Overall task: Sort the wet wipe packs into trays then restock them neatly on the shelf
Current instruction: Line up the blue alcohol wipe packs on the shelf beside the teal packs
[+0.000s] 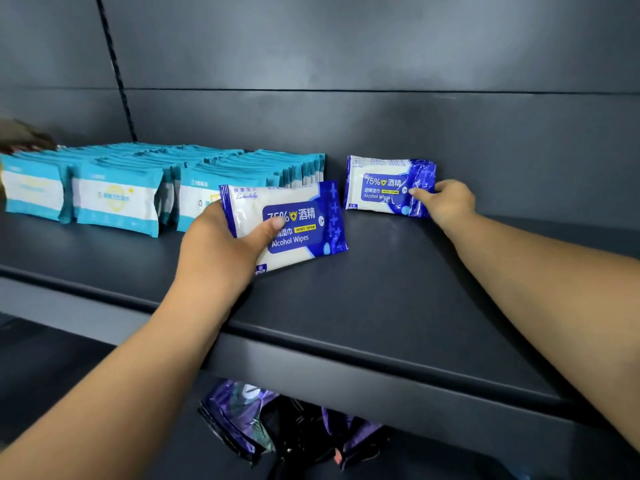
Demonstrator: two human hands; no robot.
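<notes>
1. At the far left of the dark grey metal shelf (381, 299), the rows of teal-and-white soft plastic wipe packs (145, 188) stand upright, pressed face to face. Packs like these likely slump if unsupported, so lean newcomers against neighbours.
2. Your left hand (221, 251) grips a blue-and-white alcohol wipe pack (287, 223) at its left end, thumb across the printed face, fingers hidden behind. The pack tilts, just right of the teal rows. It looks light, squashy and slick-filmed; hold across the padded middle, not the thin crimped edge.
3. Your right hand (450, 202) pinches the right end of a second blue-and-white alcohol wipe pack (384, 188), which stands near the back wall, apart from the first.
4. Below the shelf, crumpled purple wrapping (242, 420) lies loose.
</notes>
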